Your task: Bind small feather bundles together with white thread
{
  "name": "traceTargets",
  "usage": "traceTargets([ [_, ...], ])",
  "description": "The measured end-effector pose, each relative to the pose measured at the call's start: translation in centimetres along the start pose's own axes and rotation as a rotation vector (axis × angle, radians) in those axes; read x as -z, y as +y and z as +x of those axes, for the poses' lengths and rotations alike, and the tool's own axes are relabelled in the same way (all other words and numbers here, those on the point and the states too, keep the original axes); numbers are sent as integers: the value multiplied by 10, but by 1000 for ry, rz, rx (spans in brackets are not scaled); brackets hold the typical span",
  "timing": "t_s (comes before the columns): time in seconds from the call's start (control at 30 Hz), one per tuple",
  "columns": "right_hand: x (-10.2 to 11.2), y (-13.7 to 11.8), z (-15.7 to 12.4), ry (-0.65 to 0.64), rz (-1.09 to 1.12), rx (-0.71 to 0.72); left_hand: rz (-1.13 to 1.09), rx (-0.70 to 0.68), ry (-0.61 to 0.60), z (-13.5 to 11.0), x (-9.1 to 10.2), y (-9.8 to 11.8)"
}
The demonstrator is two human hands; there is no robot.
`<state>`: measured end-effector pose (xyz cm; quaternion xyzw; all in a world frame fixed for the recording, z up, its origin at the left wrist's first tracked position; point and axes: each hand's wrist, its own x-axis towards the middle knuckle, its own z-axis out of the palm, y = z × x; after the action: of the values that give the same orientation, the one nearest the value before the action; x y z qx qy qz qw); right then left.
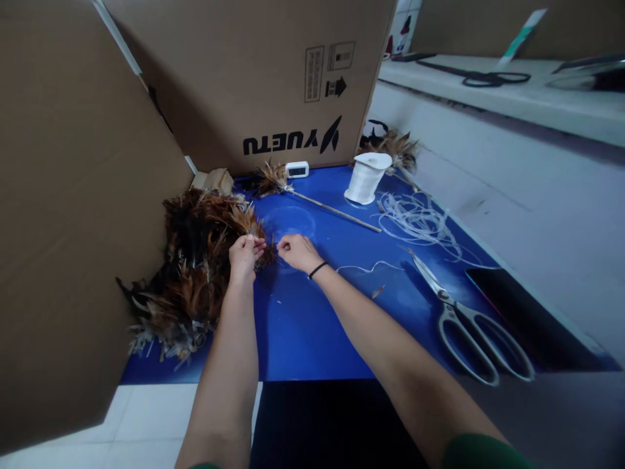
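My left hand (247, 254) is at the right side of a heap of brown and black feathers (200, 234), thumb and fingers pinched together. Whatever it pinches is too small to make out against the feathers. A short gap to the right, my right hand (297, 253) is curled closed just over the blue table, a black band (317, 270) round its wrist. Thin dark wisps show by its fingertips, but what it holds is unclear. Past the hands lies a thin stick with a feather tuft (273, 179) at one end. A white string (371, 268) lies right of my right wrist.
Large scissors (459, 312) lie partly open on the blue table (312, 339) at right. Behind them are loose white plastic strips (415, 221) and a white spool (368, 179). Cardboard (229, 78) walls the left and back. A small white display device (297, 170) stands there.
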<state>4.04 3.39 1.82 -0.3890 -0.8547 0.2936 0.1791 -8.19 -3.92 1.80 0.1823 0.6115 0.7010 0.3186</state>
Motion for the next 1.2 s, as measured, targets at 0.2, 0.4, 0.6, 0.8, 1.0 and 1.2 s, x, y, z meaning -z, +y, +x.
traceTargets([
  [0.2, 1, -8, -2, -12, 1, 11, -31, -51, 56, 4, 3, 0],
  [0.4, -10, -10, 19, 83, 109, -26, -73, -98, 167, 10, 4, -3],
  [0.6, -21, -19, 36, 67, 197, -121, -89, -85, 188, 12, 5, -4],
  [0.8, -29, -25, 55, -23, 374, -317, -88, -72, 185, 13, 5, -6],
  [1.0, -26, -29, 60, -87, 632, -424, -91, -61, 184, 13, 5, -6],
  [1.2, -16, -28, 49, -98, 870, -464, -85, -61, 192, 13, 5, -8],
])
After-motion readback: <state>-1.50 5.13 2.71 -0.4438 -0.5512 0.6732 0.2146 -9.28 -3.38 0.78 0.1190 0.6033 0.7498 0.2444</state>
